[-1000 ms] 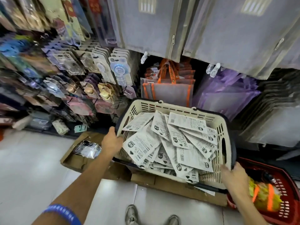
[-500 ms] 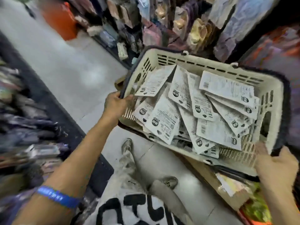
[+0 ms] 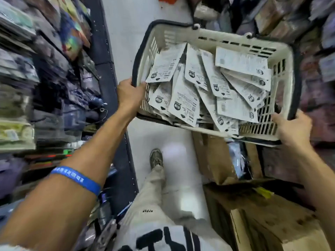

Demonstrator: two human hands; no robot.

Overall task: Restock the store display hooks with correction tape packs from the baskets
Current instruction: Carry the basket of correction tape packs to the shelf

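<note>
A cream plastic basket (image 3: 181, 36) with a dark rim is held up in the air between my two hands. It is filled with several white correction tape packs (image 3: 184, 104), lying backs up in a loose heap. My left hand (image 3: 129, 93) grips the basket's left rim, thumb over the edge. My right hand (image 3: 291, 129) holds the basket's near right corner from below and outside. The display hooks around me are blurred.
Blurred shelves of hanging goods line the left side (image 3: 27, 78) and the upper right (image 3: 317, 51). Open cardboard boxes (image 3: 262, 214) stand on the floor at the lower right. A white floor aisle (image 3: 126, 24) runs ahead, with my foot (image 3: 156, 158) on it.
I have turned to the left with the basket carried in both hands; the view swung from the hook wall and red basket to the aisle floor and the opposite shelves.
</note>
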